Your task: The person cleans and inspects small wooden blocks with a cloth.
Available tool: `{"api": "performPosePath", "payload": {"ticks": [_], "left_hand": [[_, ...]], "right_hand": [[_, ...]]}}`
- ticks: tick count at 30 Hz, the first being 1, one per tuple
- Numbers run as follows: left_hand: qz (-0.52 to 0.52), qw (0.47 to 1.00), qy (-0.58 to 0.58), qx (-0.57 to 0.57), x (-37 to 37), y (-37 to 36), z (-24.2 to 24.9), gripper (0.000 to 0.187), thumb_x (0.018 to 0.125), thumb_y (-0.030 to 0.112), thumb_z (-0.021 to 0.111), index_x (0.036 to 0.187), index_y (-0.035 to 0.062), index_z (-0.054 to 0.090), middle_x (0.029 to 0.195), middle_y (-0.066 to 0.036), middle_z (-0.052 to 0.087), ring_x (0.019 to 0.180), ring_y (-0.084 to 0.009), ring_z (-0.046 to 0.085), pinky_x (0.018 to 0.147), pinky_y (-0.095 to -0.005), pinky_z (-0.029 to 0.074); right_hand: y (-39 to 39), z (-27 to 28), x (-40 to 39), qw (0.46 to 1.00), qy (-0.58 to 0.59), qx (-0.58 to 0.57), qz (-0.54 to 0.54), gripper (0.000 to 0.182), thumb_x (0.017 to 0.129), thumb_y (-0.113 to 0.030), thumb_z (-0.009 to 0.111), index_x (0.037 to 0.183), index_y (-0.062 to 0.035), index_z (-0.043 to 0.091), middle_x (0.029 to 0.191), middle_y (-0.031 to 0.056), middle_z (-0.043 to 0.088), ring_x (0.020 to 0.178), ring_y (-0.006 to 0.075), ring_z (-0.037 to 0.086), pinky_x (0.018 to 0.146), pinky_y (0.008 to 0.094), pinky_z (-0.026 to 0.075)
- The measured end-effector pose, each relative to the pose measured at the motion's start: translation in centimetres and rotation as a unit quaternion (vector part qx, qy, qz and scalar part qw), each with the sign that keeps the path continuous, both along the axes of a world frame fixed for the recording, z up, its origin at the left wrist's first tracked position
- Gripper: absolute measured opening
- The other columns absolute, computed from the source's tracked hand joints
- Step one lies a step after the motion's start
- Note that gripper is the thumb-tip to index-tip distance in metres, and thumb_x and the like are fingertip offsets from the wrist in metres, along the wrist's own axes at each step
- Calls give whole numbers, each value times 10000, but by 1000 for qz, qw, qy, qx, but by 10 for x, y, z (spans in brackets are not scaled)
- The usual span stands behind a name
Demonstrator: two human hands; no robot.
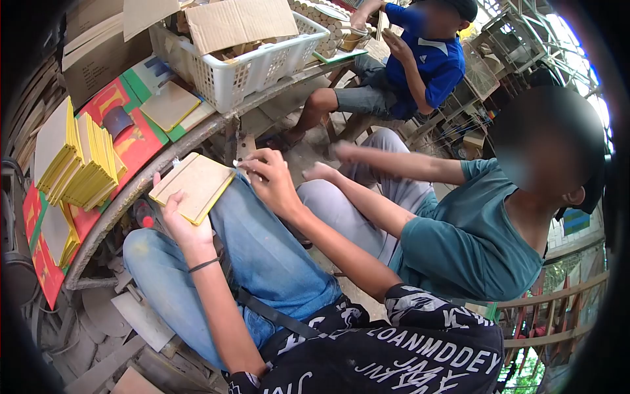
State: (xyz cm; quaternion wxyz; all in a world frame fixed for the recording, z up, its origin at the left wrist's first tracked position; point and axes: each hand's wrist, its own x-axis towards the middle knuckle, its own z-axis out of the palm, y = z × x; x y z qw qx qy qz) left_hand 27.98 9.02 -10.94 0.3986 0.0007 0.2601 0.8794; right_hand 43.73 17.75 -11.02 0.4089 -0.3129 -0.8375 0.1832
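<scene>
My left hand (186,222) grips a flat, square wooden board (193,187) with yellow edges, its plain tan face turned up above my knees. Just right of the board is my right hand (268,180), fingers bent and pinched together around a small whitish bit (237,163) too small to name. That bit is close to the board's right corner; whether it touches cannot be told. Several similar yellow-edged boards stand in a stack (85,157) on the bench to the left. Another such board (170,106) lies flat farther back.
Red and green printed sheets (141,128) cover the curved bench, with a dark curved piece (118,123) on them. A white plastic crate (252,75) with cardboard stands behind. Close on my right sits a person in a teal shirt (459,243); another in blue (426,69) sits farther back.
</scene>
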Motion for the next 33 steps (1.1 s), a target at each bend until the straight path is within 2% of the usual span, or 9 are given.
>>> {"api": "performPosePath", "payload": {"ticks": [7, 13, 15, 16, 17, 21, 26, 29, 33], "left_hand": [[46, 998, -17, -34, -19, -14, -3, 695, 759, 0, 459, 1431, 110, 319, 1357, -183, 431, 1257, -367, 434, 1045, -532, 371], [51, 997, -24, -49, -15, -15, -3, 667, 756, 16, 456, 1408, 90, 335, 1349, -187, 439, 1254, -372, 437, 1051, -524, 371], [47, 999, -10, -25, -12, -13, -8, 655, 752, 19, 456, 1394, 65, 339, 1336, -184, 451, 1249, -362, 444, 1056, -508, 372], [53, 998, -19, -16, -9, -13, -9, 657, 741, 10, 462, 1385, 43, 336, 1313, -181, 465, 1239, -352, 453, 1056, -496, 378], [61, 997, -41, -6, -11, -11, -12, 662, 721, -12, 474, 1369, 41, 348, 1270, -167, 486, 1207, -346, 474, 1043, -486, 390], [78, 995, -50, -21, -10, -9, -6, 681, 703, -33, 486, 1360, 75, 347, 1227, -146, 484, 1163, -332, 491, 1006, -490, 407], [72, 996, -41, -36, -7, -14, 5, 649, 731, -47, 468, 1359, 69, 348, 1226, -153, 482, 1166, -326, 490, 1000, -487, 411], [60, 997, -23, -40, -9, -15, 6, 632, 731, -52, 467, 1344, 62, 367, 1223, -154, 484, 1164, -328, 492, 1002, -479, 414], [63, 997, 1, -55, -3, -17, 18, 610, 727, -59, 451, 1319, 73, 389, 1217, -134, 481, 1138, -308, 502, 991, -458, 427]], "right_hand": [[-1, 14, 10, 978, 165, -122, -37, 190, 777, 17, 623, 957, -44, 622, 947, 82, 692, 962, 216, 613, 944, 327, 365], [18, 19, 28, 994, 20, 95, -41, 121, 790, 31, 624, 892, -33, 639, 1048, 70, 673, 992, 209, 594, 845, 306, 467], [19, 16, 31, 997, 61, 22, -29, 160, 746, 66, 626, 884, -14, 626, 1019, 70, 678, 932, 205, 619, 760, 322, 497], [17, 9, 28, 975, 176, -138, -5, 237, 779, 82, 610, 995, -9, 646, 1031, 66, 667, 850, 142, 628, 665, 277, 528], [8, 22, 29, 983, 140, -116, -4, 300, 823, 59, 608, 1114, -6, 639, 1073, 74, 645, 791, 105, 620, 642, 259, 541], [4, 18, 30, 935, 240, -260, 33, 358, 875, 49, 566, 1233, 22, 567, 1082, 115, 641, 918, 179, 651, 617, 242, 553], [-4, 18, 31, 930, 176, -303, 113, 310, 871, 75, 532, 1176, 39, 573, 1072, 103, 654, 997, 184, 635, 894, 280, 494], [-23, 26, 14, 958, 30, -275, 77, 325, 846, 67, 557, 1147, -29, 633, 1111, 69, 670, 1050, 122, 615, 905, 261, 475], [-37, 26, -6, 978, -9, -67, 198, 391, 827, 93, 570, 1197, -26, 609, 1243, 138, 601, 1206, 262, 542, 1031, 345, 407]]}}
